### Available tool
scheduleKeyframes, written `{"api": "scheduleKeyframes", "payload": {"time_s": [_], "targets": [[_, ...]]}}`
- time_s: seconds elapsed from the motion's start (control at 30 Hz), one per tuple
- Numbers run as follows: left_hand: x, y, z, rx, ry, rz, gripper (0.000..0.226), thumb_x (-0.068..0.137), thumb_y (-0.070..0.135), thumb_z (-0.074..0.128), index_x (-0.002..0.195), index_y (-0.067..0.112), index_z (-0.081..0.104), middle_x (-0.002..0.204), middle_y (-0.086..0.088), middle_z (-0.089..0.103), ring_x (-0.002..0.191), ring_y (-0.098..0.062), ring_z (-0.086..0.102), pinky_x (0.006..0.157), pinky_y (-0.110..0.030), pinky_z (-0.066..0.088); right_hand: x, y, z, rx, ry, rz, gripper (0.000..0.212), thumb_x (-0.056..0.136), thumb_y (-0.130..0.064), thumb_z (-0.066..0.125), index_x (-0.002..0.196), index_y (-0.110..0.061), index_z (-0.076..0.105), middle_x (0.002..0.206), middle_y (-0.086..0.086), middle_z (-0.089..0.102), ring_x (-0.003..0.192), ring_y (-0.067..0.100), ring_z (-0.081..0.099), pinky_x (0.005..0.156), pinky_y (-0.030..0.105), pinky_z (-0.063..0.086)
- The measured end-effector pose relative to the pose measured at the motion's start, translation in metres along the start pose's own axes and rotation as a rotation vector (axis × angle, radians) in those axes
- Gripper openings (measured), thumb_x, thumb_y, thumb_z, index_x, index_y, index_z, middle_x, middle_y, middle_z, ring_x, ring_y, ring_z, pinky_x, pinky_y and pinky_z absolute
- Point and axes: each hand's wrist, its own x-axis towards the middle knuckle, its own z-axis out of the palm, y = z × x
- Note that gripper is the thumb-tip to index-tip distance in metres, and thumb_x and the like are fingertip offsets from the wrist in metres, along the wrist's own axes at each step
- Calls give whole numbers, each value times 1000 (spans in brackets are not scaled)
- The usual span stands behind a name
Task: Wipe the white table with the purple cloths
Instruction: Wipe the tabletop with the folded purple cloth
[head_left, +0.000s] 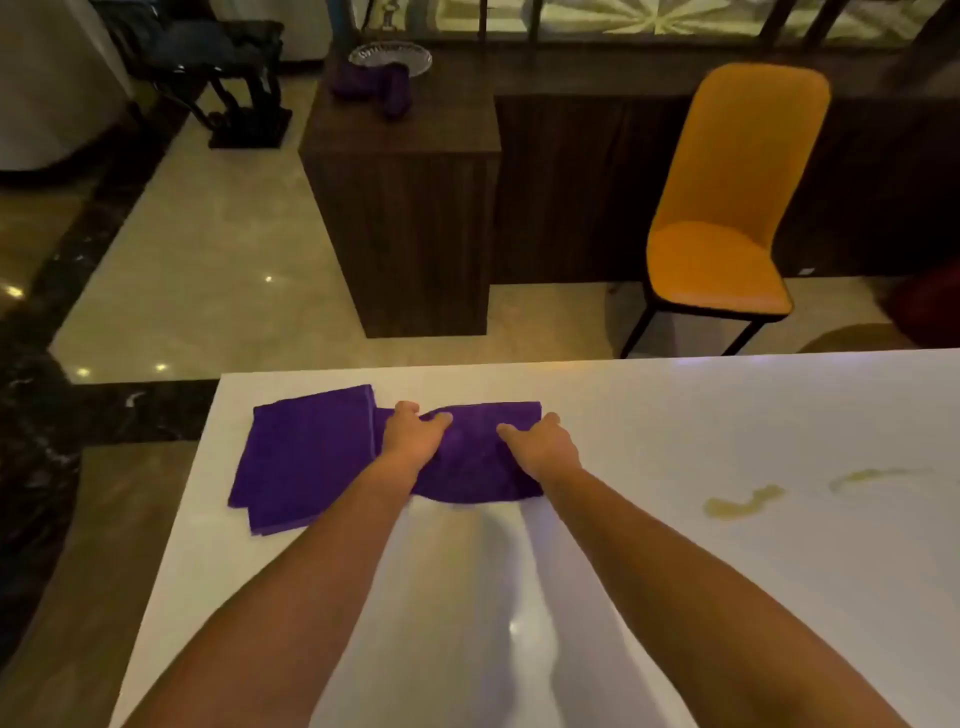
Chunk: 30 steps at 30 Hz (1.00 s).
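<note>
Two purple cloths lie near the far left corner of the white table (675, 597). The left purple cloth (306, 457) is folded flat with nothing touching it. The right purple cloth (475, 467) is slightly bunched, and both my hands are on it. My left hand (415, 434) grips its left part with curled fingers, thumb pointing right. My right hand (540, 441) grips its right part, thumb pointing left. A yellowish spill (740, 504) smears the table to the right of the cloths, with a second streak (872, 475) farther right.
An orange chair (727, 208) stands beyond the table's far edge on the right. A dark wooden cabinet (410, 218) stands behind, carrying a plate (389, 54) and more purple fabric (379, 85). Glossy tiled floor lies to the left.
</note>
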Motion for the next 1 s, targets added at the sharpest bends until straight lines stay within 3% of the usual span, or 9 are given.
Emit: {"api": "scheduleKeyframes", "payload": {"time_s": [0.1, 0.2, 0.37, 0.47, 0.53, 0.67, 0.8, 0.9, 1.0], "targets": [[-7, 1, 7, -37, -121, -28, 73, 93, 38, 73, 153, 13, 41, 153, -12, 48, 136, -32, 51, 114, -45, 44, -4, -4, 15, 208, -24, 69, 78, 93, -56, 74, 147, -9, 44, 131, 11, 62, 114, 31, 64, 82, 37, 50], [-21, -7, 10, 14, -124, 38, 52, 96, 31, 71, 143, 17, 55, 146, -6, 57, 130, -27, 56, 111, -43, 47, -16, 1, 21, 290, -152, 84, 60, 95, -47, 75, 138, -11, 55, 117, 5, 63, 103, 26, 62, 85, 36, 51], [-50, -13, -1, -161, -83, 100, 26, 100, 32, 66, 125, 29, 61, 135, -5, 60, 115, -24, 61, 99, -42, 56, -44, 13, 4, 493, -125, -50, 44, 103, -31, 67, 141, -16, 53, 134, 10, 66, 117, 29, 65, 104, 48, 58], [-81, 7, -18, -282, -195, 47, 17, 101, 36, 65, 115, 43, 60, 133, -3, 58, 111, -23, 63, 88, -40, 62, -71, 17, -23, 429, -72, -183, 51, 105, -27, 66, 150, -21, 44, 144, 7, 60, 123, 26, 62, 104, 44, 58], [-104, 25, -34, -358, -271, 79, 26, 98, 32, 70, 117, 49, 62, 133, -1, 59, 111, -23, 65, 81, -36, 64, -93, 14, -49, 446, -15, -266, 61, 104, -25, 67, 157, -28, 36, 153, 5, 53, 129, 27, 59, 103, 44, 59], [-159, 53, -58, -474, -397, 310, 49, 97, 16, 69, 125, 56, 65, 142, 1, 53, 125, -27, 61, 94, -40, 61, -146, 12, -96, 425, 111, -571, 67, 109, -22, 58, 164, -43, 25, 164, -2, 42, 140, 23, 51, 106, 42, 58], [-225, 71, -69, -456, -412, 541, 32, 102, 14, 60, 118, 36, 77, 138, 7, 59, 126, -21, 59, 89, -29, 59, -196, 19, -130, 343, 162, -802, 41, 115, -20, 42, 150, -37, 53, 145, -7, 55, 129, 17, 57, 89, 11, 51], [-271, 72, -70, -383, -358, 651, 27, 104, 21, 57, 113, 35, 79, 137, 8, 59, 125, -17, 59, 93, -29, 59, -230, 34, -149, 338, 235, -834, 36, 113, -24, 49, 147, -30, 58, 140, -6, 58, 123, 15, 59, 94, 17, 53], [-307, 65, -59, -261, -255, 733, 27, 104, 24, 60, 123, 37, 73, 141, 9, 52, 127, -15, 55, 99, -32, 57, -255, 58, -155, 240, 337, -853, 55, 105, -33, 65, 156, -28, 47, 146, -4, 57, 119, 8, 53, 90, 14, 46]]}}
